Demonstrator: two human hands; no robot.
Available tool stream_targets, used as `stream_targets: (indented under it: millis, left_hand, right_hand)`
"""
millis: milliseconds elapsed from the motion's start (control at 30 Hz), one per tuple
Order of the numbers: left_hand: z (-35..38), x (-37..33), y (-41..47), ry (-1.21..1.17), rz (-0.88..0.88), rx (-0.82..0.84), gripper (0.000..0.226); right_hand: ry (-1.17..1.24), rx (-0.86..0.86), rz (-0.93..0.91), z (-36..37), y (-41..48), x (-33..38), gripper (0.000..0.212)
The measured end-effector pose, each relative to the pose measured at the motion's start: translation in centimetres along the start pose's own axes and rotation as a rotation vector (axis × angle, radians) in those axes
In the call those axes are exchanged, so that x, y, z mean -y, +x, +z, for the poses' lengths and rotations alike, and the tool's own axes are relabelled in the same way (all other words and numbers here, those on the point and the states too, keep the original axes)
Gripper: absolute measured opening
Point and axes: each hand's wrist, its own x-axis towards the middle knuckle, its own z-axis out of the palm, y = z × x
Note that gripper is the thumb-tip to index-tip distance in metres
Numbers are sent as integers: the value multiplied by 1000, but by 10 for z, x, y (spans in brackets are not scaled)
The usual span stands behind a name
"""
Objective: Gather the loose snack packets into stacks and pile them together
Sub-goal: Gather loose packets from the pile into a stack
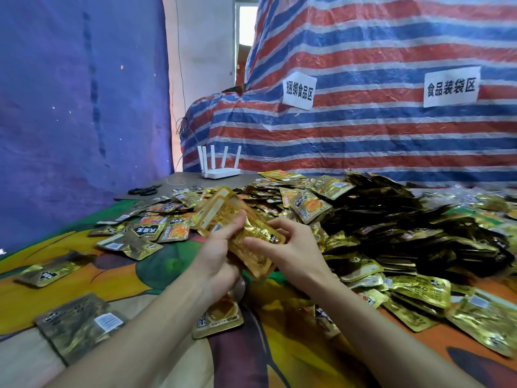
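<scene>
Both hands meet above the middle of the table on a stack of gold snack packets (223, 217), held tilted with its far end raised. My left hand (221, 250) grips the stack from the left, thumb over the top packet. From the right, my right hand (291, 245) pinches a packet on the stack's near end. A big heap of loose gold packets (391, 219) covers the right half of the table. More loose packets (145, 233) lie scattered to the left, and one (218, 317) lies under my wrists.
The table carries a colourful patterned cloth (84, 281). A white router (221, 169) with several antennas and black scissors (145, 190) sit at the far edge. A striped tarp (363, 107) with two paper signs rises behind; a blue sheet (70, 107) hangs at left.
</scene>
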Motion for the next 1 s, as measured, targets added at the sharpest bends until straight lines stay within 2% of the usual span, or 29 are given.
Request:
stream_targets:
  millis: [67, 133, 267, 333, 400, 433, 533, 633, 733, 800, 900, 1000]
  left_hand:
    - [2, 2, -1, 58, -20, 48, 25]
    - [3, 4, 0, 132, 51, 46, 29]
    - [0, 0, 1, 298, 149, -52, 41]
    - [-4, -2, 1, 288, 131, -47, 36]
    - [-6, -2, 1, 300, 120, -28, 35]
    - [-6, -2, 1, 317, 118, -26, 35]
    - [-5, 1, 3, 373, 112, -53, 34]
    - [-5, 3, 5, 482, 189, -115, 27]
    - [-7, 10, 9, 783, 401, -222, 11]
    - [-11, 9, 14, 955, 474, -307, 13]
    - [-20, -16, 25, 1248, 434, -360, 4]
    - [-35, -59, 33, 1669, 302, -374, 15]
  right_hand:
    - [46, 66, 34, -8, -1, 5, 27]
    - [7, 52, -11, -21, -1, 13, 29]
    - [-299, -289, -161, -54, 6, 13, 34]
    - [-465, -482, -150, -67, 9, 6, 39]
    - [-591, -576, -90, -74, 9, 0, 43]
    - [-625, -556, -49, -76, 9, -2, 43]
    - [-703, -355, 139, -74, 5, -1, 48]
    - [-751, -277, 203, -72, 4, 4, 54]
    - [-757, -271, 202, -70, 2, 9, 54]
    - [-761, -285, 184, -68, 1, 12, 58]
    - [-774, -341, 150, -61, 1, 19, 63]
    - [-758, -361, 28, -47, 3, 27, 60]
